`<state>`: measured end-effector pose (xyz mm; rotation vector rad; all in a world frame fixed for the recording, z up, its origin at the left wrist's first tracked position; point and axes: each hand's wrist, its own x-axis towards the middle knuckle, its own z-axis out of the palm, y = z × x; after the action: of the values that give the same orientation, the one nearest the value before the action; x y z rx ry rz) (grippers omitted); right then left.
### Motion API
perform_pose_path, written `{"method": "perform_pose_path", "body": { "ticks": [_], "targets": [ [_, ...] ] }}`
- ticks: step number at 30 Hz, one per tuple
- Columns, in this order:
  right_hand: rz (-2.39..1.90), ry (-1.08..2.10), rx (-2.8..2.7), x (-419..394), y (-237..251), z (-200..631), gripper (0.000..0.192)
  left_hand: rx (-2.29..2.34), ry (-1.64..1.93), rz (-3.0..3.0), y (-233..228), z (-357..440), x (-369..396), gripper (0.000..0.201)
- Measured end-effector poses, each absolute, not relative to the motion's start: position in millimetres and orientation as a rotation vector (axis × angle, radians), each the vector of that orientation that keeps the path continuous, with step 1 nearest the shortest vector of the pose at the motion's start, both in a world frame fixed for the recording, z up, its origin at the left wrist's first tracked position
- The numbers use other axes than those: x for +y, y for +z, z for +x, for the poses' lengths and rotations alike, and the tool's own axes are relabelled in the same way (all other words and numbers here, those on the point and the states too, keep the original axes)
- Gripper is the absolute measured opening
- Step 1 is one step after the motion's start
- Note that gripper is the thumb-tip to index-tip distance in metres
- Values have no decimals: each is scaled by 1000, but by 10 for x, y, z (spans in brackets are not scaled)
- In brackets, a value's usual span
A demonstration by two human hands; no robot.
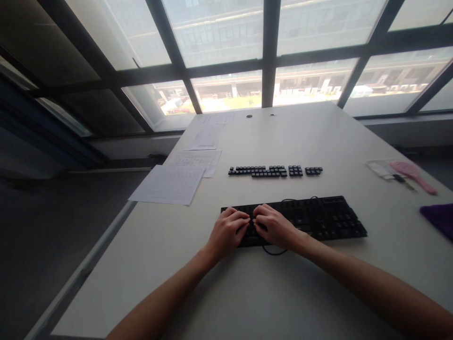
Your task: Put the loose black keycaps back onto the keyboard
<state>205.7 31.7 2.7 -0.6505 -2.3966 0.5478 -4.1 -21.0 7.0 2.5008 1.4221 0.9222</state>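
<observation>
2 hands [251, 227] on keyboard [318, 218]; loose keycaps [275, 171] beyond, papers [170, 184] left

Surface: a white table [247, 293] running up to the window.
Landmark: black keyboard [318, 219], flat near the table's middle.
Behind the keyboard: loose black keycaps [274, 171] laid out in rows.
Left of it, further back: printed paper sheets [169, 185], partly overlapping.
Right of it, well apart: pink brush [412, 174] beside a clear packet [380, 167]; purple cloth [439, 218] at the edge.
</observation>
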Motion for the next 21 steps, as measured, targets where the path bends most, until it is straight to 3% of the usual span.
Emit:
{"method": "perform_pose_path", "body": {
  "ticks": [14, 18, 21],
  "targets": [
    [-671, 629, -2345, 310, 5, 2070, 14, 1468, 845, 2440, 84, -13, -258, 17],
    [-810, 682, -2277, 547, 39, 2087, 15, 1554, 940, 2328, 160, -88, 21, 17],
    [-1039, 484, -2263, 929, 75, 2076, 20, 1657, 941, 2336, 183, -134, 465, 19]
  ]
}}
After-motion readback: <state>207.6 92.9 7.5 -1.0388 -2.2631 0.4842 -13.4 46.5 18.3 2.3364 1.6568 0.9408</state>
